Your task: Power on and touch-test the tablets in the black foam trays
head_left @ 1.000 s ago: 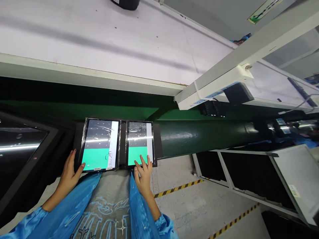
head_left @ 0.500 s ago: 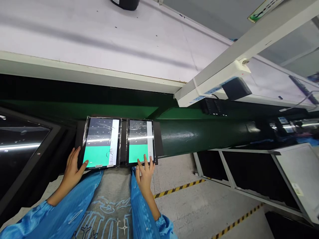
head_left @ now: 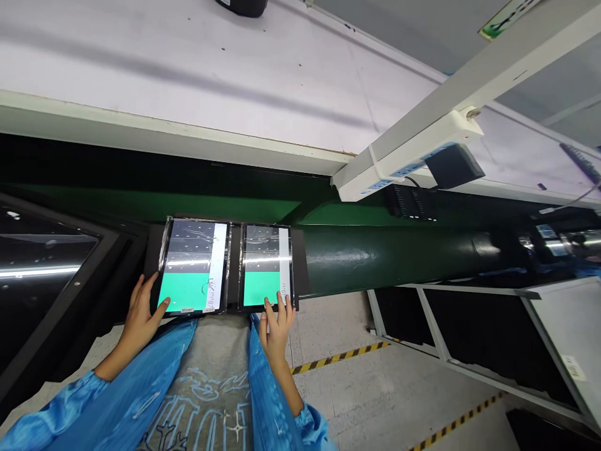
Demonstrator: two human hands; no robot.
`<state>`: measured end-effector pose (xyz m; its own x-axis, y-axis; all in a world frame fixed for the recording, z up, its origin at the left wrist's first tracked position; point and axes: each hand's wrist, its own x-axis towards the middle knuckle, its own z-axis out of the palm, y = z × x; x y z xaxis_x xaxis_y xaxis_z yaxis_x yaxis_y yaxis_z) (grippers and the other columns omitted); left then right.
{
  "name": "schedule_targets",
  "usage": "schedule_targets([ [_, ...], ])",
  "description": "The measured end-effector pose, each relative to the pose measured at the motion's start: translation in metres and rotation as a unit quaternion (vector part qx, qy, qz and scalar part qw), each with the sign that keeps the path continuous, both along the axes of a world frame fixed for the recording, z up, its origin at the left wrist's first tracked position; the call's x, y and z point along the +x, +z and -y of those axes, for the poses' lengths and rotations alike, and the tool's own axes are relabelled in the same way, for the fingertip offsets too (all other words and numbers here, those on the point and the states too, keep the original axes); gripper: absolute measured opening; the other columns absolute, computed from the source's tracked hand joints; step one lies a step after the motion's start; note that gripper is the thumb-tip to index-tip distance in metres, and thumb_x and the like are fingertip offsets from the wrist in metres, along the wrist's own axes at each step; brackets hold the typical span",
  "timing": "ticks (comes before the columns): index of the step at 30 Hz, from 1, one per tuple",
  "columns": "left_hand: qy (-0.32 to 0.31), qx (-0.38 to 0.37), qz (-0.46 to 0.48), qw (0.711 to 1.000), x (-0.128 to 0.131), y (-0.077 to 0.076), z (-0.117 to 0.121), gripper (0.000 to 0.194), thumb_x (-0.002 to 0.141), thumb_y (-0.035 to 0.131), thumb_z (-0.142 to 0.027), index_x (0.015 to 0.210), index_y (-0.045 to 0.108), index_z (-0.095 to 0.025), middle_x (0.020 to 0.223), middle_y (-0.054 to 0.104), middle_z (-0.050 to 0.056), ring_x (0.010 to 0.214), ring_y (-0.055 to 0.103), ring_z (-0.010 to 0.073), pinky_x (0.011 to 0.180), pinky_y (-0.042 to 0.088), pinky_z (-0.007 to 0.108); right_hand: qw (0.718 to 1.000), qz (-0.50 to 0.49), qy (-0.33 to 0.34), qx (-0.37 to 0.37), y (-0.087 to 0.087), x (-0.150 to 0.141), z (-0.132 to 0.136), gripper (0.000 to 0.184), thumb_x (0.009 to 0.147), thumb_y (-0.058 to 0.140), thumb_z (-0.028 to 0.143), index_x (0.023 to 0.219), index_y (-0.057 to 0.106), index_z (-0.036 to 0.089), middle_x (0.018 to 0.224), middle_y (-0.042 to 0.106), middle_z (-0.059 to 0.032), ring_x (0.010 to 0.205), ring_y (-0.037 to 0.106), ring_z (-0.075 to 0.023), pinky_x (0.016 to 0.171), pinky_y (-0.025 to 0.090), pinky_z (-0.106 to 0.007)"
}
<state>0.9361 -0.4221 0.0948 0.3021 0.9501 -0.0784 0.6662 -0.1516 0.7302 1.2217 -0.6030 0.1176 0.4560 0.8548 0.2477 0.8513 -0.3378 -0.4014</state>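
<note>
Two tablets lie side by side on a dark board. Each lit screen shows a number keypad, a green block and a white strip. The left tablet [head_left: 188, 289] is the larger one, with small labels at its lower edge. My left hand [head_left: 141, 311] rests at its lower left corner, thumb on the corner and fingers spread along the board's side. Over the lower right edge of the right tablet [head_left: 261, 285] lies my right hand [head_left: 277, 326], its fingers apart and the fingertips touching the screen's edge. Neither hand is closed round anything.
A green conveyor belt [head_left: 357, 257] runs to the right. Above it is a white shelf [head_left: 188, 75] with a slanting post carrying a power strip [head_left: 417, 160] and a black adapter [head_left: 454, 166]. A black-framed panel [head_left: 37, 263] stands left; a grey-framed rack [head_left: 436, 319] stands right.
The whole view has shifted slightly. My right fingers have moved a little right and down the right tablet's lower edge. My left hand stays at its corner.
</note>
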Motion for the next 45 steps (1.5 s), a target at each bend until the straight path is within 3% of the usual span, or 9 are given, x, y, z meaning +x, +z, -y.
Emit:
schedule_targets([
  [9, -0.035, 0.032, -0.012, 0.999, -0.006, -0.010, 0.001, 0.076, 0.091, 0.056, -0.046, 0.156, 0.021, -0.028, 0.158, 0.034, 0.011, 0.151, 0.013, 0.0307, 0.120, 0.024, 0.055, 0.999, -0.042, -0.011, 0.026, -0.004, 0.005, 0.000, 0.040, 0.099, 0.043, 0.023, 0.139, 0.050, 0.022, 0.145, 0.050, -0.0146, 0.144, 0.030, -0.0340, 0.109, 0.032, -0.066],
  [16, -0.058, 0.041, -0.062, 0.996, -0.001, -0.010, 0.004, 0.078, 0.092, 0.051, -0.051, 0.158, 0.014, -0.028, 0.160, 0.030, 0.015, 0.149, 0.021, 0.0336, 0.119, 0.014, 0.062, 0.998, -0.059, -0.007, 0.034, -0.008, 0.007, -0.003, 0.050, 0.100, 0.043, 0.027, 0.149, 0.036, 0.021, 0.143, 0.051, -0.0164, 0.143, 0.033, -0.0342, 0.108, 0.033, -0.065],
  [20, -0.048, 0.049, -0.093, 0.993, 0.005, -0.009, 0.008, 0.086, 0.089, 0.053, -0.056, 0.158, 0.012, -0.024, 0.161, 0.025, 0.018, 0.149, 0.020, 0.0360, 0.118, 0.010, 0.065, 0.998, -0.056, -0.001, 0.035, -0.009, 0.007, -0.004, 0.049, 0.099, 0.043, 0.026, 0.148, 0.037, 0.020, 0.141, 0.052, -0.0169, 0.143, 0.033, -0.0342, 0.109, 0.030, -0.067],
  [26, -0.044, 0.023, -0.043, 0.998, -0.001, -0.011, 0.006, 0.070, 0.097, 0.044, -0.044, 0.158, 0.012, -0.029, 0.160, 0.029, 0.015, 0.149, 0.021, 0.0308, 0.119, 0.013, 0.062, 0.998, -0.057, -0.012, 0.028, -0.010, 0.007, -0.003, 0.048, 0.100, 0.043, 0.027, 0.147, 0.038, 0.020, 0.141, 0.053, -0.0169, 0.142, 0.036, -0.0341, 0.109, 0.030, -0.067],
  [36, -0.041, 0.038, -0.080, 0.995, 0.007, -0.011, 0.011, 0.084, 0.091, 0.053, -0.053, 0.158, 0.011, -0.027, 0.162, 0.024, 0.018, 0.149, 0.020, 0.0365, 0.117, 0.008, 0.067, 0.998, -0.065, -0.014, 0.021, -0.006, 0.006, -0.003, 0.046, 0.100, 0.042, 0.027, 0.145, 0.039, 0.020, 0.140, 0.054, -0.0164, 0.141, 0.038, -0.0335, 0.111, 0.028, -0.067],
  [38, -0.031, 0.034, -0.069, 0.997, 0.007, -0.009, 0.012, 0.077, 0.093, 0.049, -0.051, 0.158, 0.014, -0.026, 0.161, 0.027, 0.017, 0.149, 0.021, 0.0359, 0.118, 0.009, 0.066, 0.997, -0.071, -0.017, 0.015, -0.004, 0.006, -0.004, 0.044, 0.100, 0.042, 0.027, 0.144, 0.042, 0.020, 0.140, 0.054, -0.0159, 0.141, 0.038, -0.0331, 0.111, 0.028, -0.067],
  [41, -0.004, 0.033, -0.011, 0.999, 0.008, -0.006, 0.005, 0.063, 0.098, 0.039, -0.044, 0.156, 0.022, -0.027, 0.156, 0.036, 0.014, 0.146, 0.029, 0.0312, 0.120, 0.017, 0.058, 0.996, -0.085, -0.020, 0.027, 0.001, 0.010, -0.016, 0.040, 0.100, 0.040, 0.027, 0.139, 0.048, 0.020, 0.140, 0.054, -0.0148, 0.142, 0.035, -0.0312, 0.111, 0.032, -0.062],
  [45, -0.006, 0.079, 0.021, 0.997, 0.022, 0.001, -0.028, 0.057, 0.098, 0.039, -0.043, 0.150, 0.036, -0.021, 0.151, 0.042, 0.014, 0.141, 0.037, 0.0301, 0.118, 0.029, 0.050, 0.996, -0.081, -0.012, 0.044, 0.011, 0.024, -0.057, 0.036, 0.101, 0.038, 0.027, 0.132, 0.056, 0.020, 0.139, 0.055, -0.0134, 0.143, 0.032, -0.0299, 0.112, 0.032, -0.060],
])
